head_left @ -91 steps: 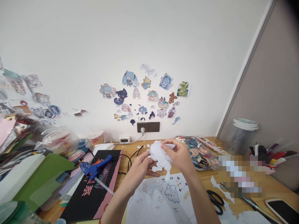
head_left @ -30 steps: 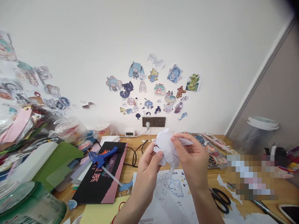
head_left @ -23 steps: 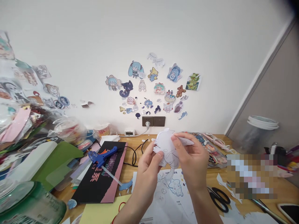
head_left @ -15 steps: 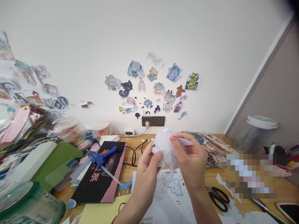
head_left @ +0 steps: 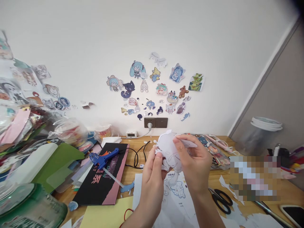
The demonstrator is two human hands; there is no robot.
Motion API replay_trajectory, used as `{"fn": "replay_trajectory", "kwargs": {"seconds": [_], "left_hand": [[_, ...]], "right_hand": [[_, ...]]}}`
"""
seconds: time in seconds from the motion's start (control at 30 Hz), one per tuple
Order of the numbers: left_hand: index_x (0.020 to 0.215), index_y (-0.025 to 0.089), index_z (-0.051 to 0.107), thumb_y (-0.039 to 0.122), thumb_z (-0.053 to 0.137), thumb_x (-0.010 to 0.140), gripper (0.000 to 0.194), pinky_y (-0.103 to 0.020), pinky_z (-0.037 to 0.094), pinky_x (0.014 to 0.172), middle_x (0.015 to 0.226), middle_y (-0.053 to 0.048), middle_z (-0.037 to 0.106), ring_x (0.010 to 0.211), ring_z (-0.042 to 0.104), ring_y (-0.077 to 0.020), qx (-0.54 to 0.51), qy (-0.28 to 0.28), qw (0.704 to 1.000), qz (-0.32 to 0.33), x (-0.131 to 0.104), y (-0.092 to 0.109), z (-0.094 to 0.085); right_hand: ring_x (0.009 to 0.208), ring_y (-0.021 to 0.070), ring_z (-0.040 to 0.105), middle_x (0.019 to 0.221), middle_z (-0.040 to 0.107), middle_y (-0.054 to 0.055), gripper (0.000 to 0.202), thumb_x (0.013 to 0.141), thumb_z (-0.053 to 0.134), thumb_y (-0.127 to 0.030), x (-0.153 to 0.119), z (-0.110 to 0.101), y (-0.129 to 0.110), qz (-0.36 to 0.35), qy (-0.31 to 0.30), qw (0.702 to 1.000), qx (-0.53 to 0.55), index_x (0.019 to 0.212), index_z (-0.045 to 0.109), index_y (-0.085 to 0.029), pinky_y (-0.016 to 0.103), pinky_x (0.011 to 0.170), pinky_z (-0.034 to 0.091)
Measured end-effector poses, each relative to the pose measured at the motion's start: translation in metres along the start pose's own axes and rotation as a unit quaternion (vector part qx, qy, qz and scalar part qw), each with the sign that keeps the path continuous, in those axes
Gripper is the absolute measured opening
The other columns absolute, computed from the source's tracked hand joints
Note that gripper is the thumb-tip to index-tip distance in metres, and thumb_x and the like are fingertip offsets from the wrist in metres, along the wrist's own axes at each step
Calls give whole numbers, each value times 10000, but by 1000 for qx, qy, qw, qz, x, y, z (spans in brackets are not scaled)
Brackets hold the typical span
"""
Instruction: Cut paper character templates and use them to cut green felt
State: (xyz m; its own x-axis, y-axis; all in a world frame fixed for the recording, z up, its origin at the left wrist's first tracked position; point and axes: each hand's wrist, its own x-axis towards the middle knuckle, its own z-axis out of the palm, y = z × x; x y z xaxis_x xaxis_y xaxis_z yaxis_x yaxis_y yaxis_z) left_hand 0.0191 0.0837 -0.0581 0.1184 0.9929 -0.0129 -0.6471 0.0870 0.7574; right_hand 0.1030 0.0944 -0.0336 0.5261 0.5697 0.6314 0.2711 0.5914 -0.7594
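Between my two hands, above the desk, is a white paper cutout (head_left: 167,146) with thin drawn lines and a pointed piece sticking out to the right. My left hand (head_left: 154,169) grips its lower left edge, thumb on the front. My right hand (head_left: 193,160) pinches its upper right side between thumb and fingers. The fingertips behind the paper are hidden. Below them lies a white printed sheet (head_left: 181,204) with a blue-outlined character, partly covered by my wrists.
Left of my hands, a blue glue gun (head_left: 104,160) rests on a black folder (head_left: 95,186). Black-handled scissors (head_left: 222,201) and paper scraps (head_left: 237,210) lie to the right. A green jar (head_left: 30,205) stands front left. Paper cutouts (head_left: 137,69) cover the wall behind.
My left hand has shifted slightly right along the cutout's lower edge, its thumb now closer to the left rim. My right hand keeps its pinch almost unmoved.
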Motion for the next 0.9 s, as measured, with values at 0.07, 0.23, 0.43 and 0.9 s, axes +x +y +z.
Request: {"fn": "replay_trajectory", "kwargs": {"seconds": [0.07, 0.23, 0.43, 0.9], "left_hand": [[1307, 270, 418, 338, 528, 854, 471, -217, 488, 753, 1293, -53, 517, 1103, 523, -206, 17, 5, 1000, 1, 0, -3, -2], [1299, 257, 436, 355, 525, 851, 467, -268, 470, 852, 1278, -62, 524, 1111, 516, -216, 25, 19, 999, 28, -4, -3, 2], [1292, 266, 446, 371, 531, 843, 469, -286, 463, 852, 1300, -66, 503, 1140, 492, -240, 37, 18, 999, 29, -5, -3, 4], [1222, 240, 511, 348, 502, 860, 377, -253, 483, 796, 1192, -62, 586, 1074, 537, -218, 55, -3, 997, 60, -4, -3, 4]], "right_hand": [[698, 147, 567, 766, 622, 7, 25, 744, 646, -232, 0, 1, 0, 0, 1, 1000, -6, 751, 649, -208, 248, 610, 436], [710, 140, 563, 773, 622, 1, 13, 742, 649, -207, 1, 0, 0, -18, -6, 1000, -6, 755, 650, -204, 234, 594, 428], [767, 130, 562, 803, 621, -9, 60, 753, 644, -162, 1, -4, -1, -32, -45, 998, -18, 788, 647, -211, 222, 631, 438], [725, 112, 552, 768, 618, -23, 63, 753, 643, -151, 1, -1, -1, -44, -26, 999, -11, 768, 647, -212, 206, 591, 422]]}}
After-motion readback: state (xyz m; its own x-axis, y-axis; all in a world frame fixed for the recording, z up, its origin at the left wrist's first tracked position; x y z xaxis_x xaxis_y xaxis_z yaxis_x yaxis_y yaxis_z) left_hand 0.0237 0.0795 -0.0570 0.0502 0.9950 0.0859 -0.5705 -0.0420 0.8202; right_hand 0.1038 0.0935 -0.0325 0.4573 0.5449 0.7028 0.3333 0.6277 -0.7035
